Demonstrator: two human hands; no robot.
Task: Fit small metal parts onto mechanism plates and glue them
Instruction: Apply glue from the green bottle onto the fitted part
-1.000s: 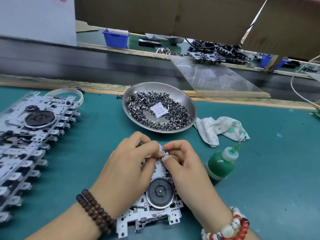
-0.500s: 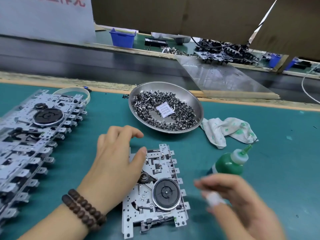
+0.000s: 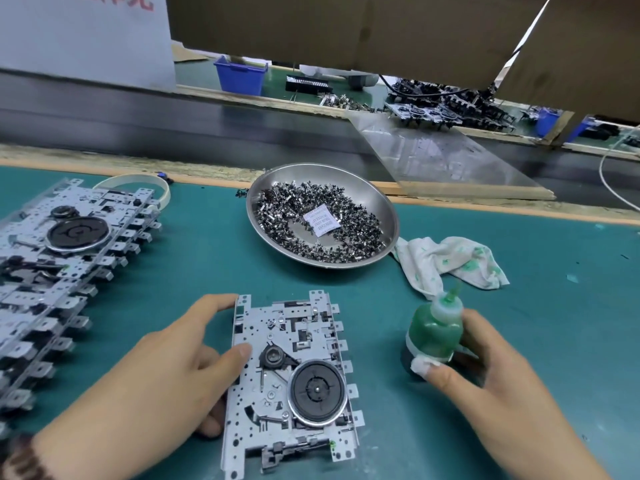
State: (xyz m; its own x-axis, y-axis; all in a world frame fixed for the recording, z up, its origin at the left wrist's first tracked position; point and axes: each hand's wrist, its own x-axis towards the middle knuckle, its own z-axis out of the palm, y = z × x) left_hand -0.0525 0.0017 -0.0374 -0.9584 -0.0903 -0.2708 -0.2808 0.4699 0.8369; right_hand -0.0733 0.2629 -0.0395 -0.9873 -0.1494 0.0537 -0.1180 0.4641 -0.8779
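Teal matting covers the bench (image 3: 519,358), seen from a head-worn camera looking forward and down; beyond its far edge runs a dark conveyor belt (image 3: 173,123), with cardboard panels hanging above. At near centre lies one mechanism plate (image 3: 291,375), flat on the mat, with a black round wheel (image 3: 317,391) towards its near right. The left hand (image 3: 166,375) steadies it from the left side: its fingers are fairly straight, fingertips on the plate's far left corner and the thumb resting on the plate's face. To the right of the plate, the right hand (image 3: 485,372) grips a green glue bottle (image 3: 434,330), its fingers and thumb curled around the body and the nozzle pointing up and away. One fingertip looks wrapped in white tape. A steel dish (image 3: 381,206) of small metal parts (image 3: 294,220) sits far of the plate with a paper label inside. Just right of the dish lies a white rag (image 3: 450,261) stained green. Along the left edge, a row of stacked plates (image 3: 52,271) overlaps like tiles. The step in hand appears to be gluing: the bottle is taken up but not yet over the plate. The next move likely calls for tipping the nozzle down onto the fitted part while the left hand keeps the plate from sliding.
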